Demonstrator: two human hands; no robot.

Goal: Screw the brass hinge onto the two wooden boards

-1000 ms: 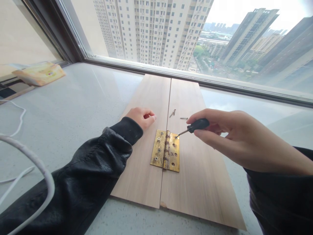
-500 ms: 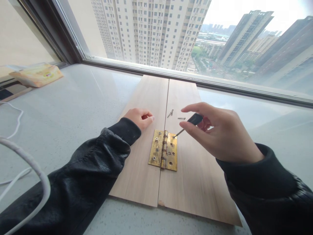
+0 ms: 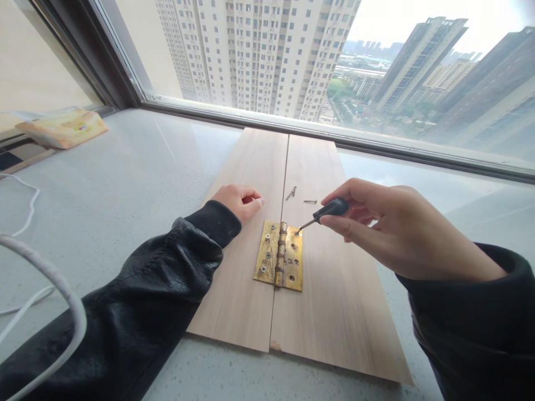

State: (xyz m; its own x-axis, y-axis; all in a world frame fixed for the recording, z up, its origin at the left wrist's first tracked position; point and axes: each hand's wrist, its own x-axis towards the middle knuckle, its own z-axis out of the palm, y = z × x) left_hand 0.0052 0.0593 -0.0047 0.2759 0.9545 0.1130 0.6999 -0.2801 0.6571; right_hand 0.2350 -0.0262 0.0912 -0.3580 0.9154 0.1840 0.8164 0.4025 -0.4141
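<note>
A small screwdriver with a black handle is gripped between the thumb and fingers of my right hand. It leans down to the left, its tip at the top hole of the right leaf of a worn brass hinge. Screw heads show in the left leaf, while lower holes in the right leaf look open. The hinge spans the seam between the left board and the right board. My left hand rests closed on the left board, thumb against curled fingers; anything inside is hidden.
Loose screws lie above the hinge, with another screw to their right. Behind the boards runs a window frame. A tissue pack sits at far left, and a white cable loops near my left sleeve.
My right hand has shifted right and opened less wide, its fingers now closer round the screwdriver handle. The screwdriver tip stays at the same hole. My left hand has not moved.
</note>
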